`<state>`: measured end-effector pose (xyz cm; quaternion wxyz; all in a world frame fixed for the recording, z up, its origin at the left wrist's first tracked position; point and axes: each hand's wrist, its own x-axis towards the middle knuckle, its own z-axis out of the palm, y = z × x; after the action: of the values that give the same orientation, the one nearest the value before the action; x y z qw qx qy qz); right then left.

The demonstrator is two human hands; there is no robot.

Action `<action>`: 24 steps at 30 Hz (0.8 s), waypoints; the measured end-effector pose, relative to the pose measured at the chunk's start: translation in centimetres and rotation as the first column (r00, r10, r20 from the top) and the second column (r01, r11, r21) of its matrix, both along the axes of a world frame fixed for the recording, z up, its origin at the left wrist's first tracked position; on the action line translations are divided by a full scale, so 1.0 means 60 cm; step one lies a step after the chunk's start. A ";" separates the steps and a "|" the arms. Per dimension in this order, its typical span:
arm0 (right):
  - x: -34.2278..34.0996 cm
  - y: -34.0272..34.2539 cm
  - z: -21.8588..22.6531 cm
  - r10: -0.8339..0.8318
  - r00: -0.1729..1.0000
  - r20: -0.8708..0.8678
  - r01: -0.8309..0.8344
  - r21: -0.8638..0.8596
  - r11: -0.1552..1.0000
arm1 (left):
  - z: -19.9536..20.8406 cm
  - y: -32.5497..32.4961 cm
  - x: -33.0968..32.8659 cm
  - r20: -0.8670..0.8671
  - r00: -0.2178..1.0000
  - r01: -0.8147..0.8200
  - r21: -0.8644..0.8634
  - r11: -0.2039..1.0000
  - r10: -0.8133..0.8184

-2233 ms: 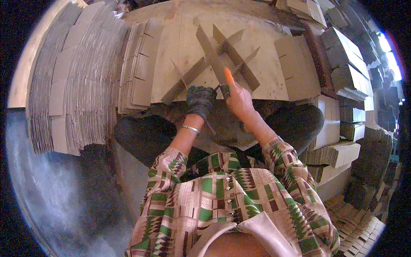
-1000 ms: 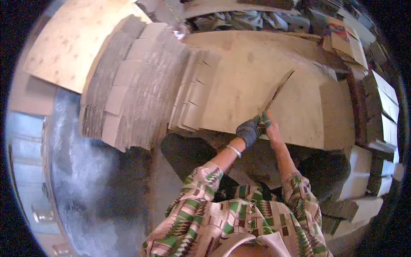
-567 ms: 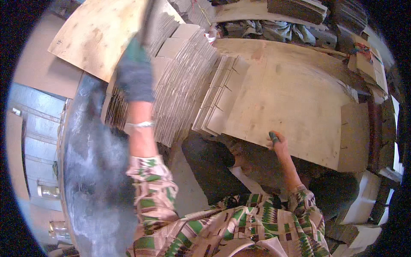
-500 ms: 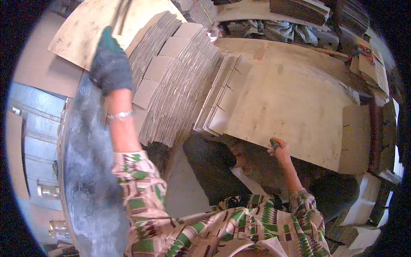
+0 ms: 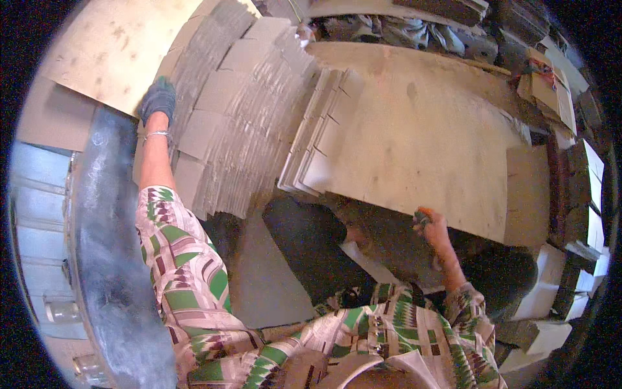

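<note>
My left hand (image 5: 158,102), in a dark glove with a green fingertip area, reaches far forward on the left. It is against the near side of a stack of flat cardboard pieces (image 5: 188,81), by the edge of a pale wooden board (image 5: 97,55). How its fingers lie is not clear. My right hand (image 5: 433,228) is closed at the front edge of a wide plywood board (image 5: 414,142). Something orange and dark shows at its fingers, too small to name. Several slotted cardboard strips (image 5: 314,129) stand on the plywood's left part.
A larger cardboard stack (image 5: 243,120) rises between the two boards. A dark grey surface (image 5: 120,246) runs along the left, beside glass jars (image 5: 63,311). Cardboard bundles (image 5: 547,94) and crumpled sheeting (image 5: 414,32) lie at the right and back. My dark-trousered legs are under the plywood.
The view has shifted, so the boards and stacks sit further left and higher. A blurred brown strip by my left hand is gone from there. My right hand stays by the plywood edge.
</note>
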<state>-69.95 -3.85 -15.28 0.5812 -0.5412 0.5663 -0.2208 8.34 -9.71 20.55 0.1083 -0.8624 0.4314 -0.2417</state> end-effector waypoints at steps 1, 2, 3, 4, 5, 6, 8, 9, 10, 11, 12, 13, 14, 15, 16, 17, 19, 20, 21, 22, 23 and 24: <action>-0.028 -0.015 -0.003 0.039 0.993 -0.114 -0.052 -0.114 0.992 | 0.002 -0.021 -0.033 -0.009 0.999 -0.050 0.008 0.999 0.050; -0.036 -0.023 0.067 0.074 0.965 -0.253 -0.120 -0.169 0.978 | -0.006 -0.005 -0.075 -0.026 0.992 -0.125 0.031 0.992 0.126; -0.039 -0.037 0.149 0.097 0.918 -0.384 -0.193 -0.220 0.956 | 0.025 0.017 -0.185 -0.061 0.980 -0.190 -0.005 0.982 0.189; -0.049 -0.043 0.148 0.084 0.923 -0.376 -0.184 -0.238 0.954 | 0.026 0.045 -0.161 0.002 0.974 -0.228 -0.031 0.973 0.229; -0.072 -0.057 0.141 0.065 0.926 -0.372 -0.168 -0.252 0.953 | 0.012 0.061 -0.145 0.054 0.974 -0.213 -0.120 0.970 0.221; -0.087 -0.078 0.159 0.034 0.925 -0.378 -0.146 -0.273 0.951 | 0.020 0.057 -0.184 0.072 0.964 -0.245 -0.150 0.958 0.258; -0.110 -0.096 0.226 -0.112 0.793 -0.599 -0.175 -0.400 0.900 | 0.024 0.069 -0.230 0.119 0.979 -0.129 -0.257 0.958 0.164; -0.125 -0.102 0.278 -0.197 0.678 -0.708 -0.202 -0.437 0.876 | -0.022 0.065 -0.236 0.136 0.991 0.043 -0.333 0.942 0.003; -0.141 -0.110 0.304 -0.255 0.561 -0.788 -0.245 -0.452 0.858 | -0.061 0.065 -0.279 0.122 0.979 0.197 -0.330 0.923 -0.165; -0.184 -0.120 0.315 -0.350 0.425 -0.835 -0.346 -0.507 0.789 | -0.120 0.057 -0.346 0.097 0.935 0.352 -0.345 0.870 -0.340; -0.230 -0.130 0.314 -0.441 0.300 -0.846 -0.456 -0.533 0.713 | -0.172 0.059 -0.411 -0.054 0.930 0.338 -0.254 0.906 -0.363; -0.271 -0.132 0.297 -0.470 0.160 -0.868 -0.477 -0.485 0.733 | -0.203 0.077 -0.504 -0.137 0.945 0.288 -0.084 0.954 -0.298; -0.294 -0.139 0.277 -0.489 0.035 -0.871 -0.506 -0.438 0.743 | -0.258 0.097 -0.530 -0.259 0.932 0.277 0.060 0.959 -0.253; -0.336 -0.147 0.254 -0.476 -0.030 -0.879 -0.458 -0.411 0.788 | -0.341 0.108 -0.539 -0.315 0.927 0.256 0.133 0.957 -0.205; -0.385 -0.151 0.228 -0.451 -0.102 -0.887 -0.399 -0.379 0.835 | -0.405 0.107 -0.559 -0.354 0.933 0.156 0.242 0.958 -0.062; -0.447 -0.160 0.222 -0.390 -0.109 -0.914 -0.279 -0.348 0.895 | -0.461 0.101 -0.569 -0.403 0.914 0.152 0.252 0.956 -0.039; -0.484 -0.169 0.221 -0.261 -0.082 -0.962 -0.109 -0.252 0.962 | -0.518 0.097 -0.575 -0.393 0.918 0.110 0.130 0.985 -0.051; -0.474 -0.189 0.236 -0.201 -0.058 -0.978 -0.063 -0.198 0.978 | -0.522 0.093 -0.565 -0.469 0.882 0.096 0.100 0.990 -0.038; -0.463 -0.187 0.236 -0.225 -0.028 -0.974 -0.074 -0.222 0.972 | -0.521 0.090 -0.544 -0.534 0.845 0.080 0.070 0.994 -0.030; -0.456 -0.191 0.244 -0.245 -0.004 -0.969 -0.088 -0.244 0.966 | -0.519 0.088 -0.523 -0.596 0.802 0.062 0.041 0.997 -0.025; -0.452 -0.185 0.246 -0.343 0.019 -0.939 -0.156 -0.342 0.927 | -0.531 0.089 -0.500 -0.651 0.751 0.056 -0.097 0.994 -0.106; -0.443 -0.182 0.244 -0.434 0.057 -0.899 -0.223 -0.435 0.872 | -0.549 0.098 -0.474 -0.686 0.703 0.033 -0.231 0.972 -0.187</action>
<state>-96.55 -14.78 -0.62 -0.1346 -0.6183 0.7734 0.0369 -20.09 -3.83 -12.36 -0.1665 -0.8681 0.4642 0.0566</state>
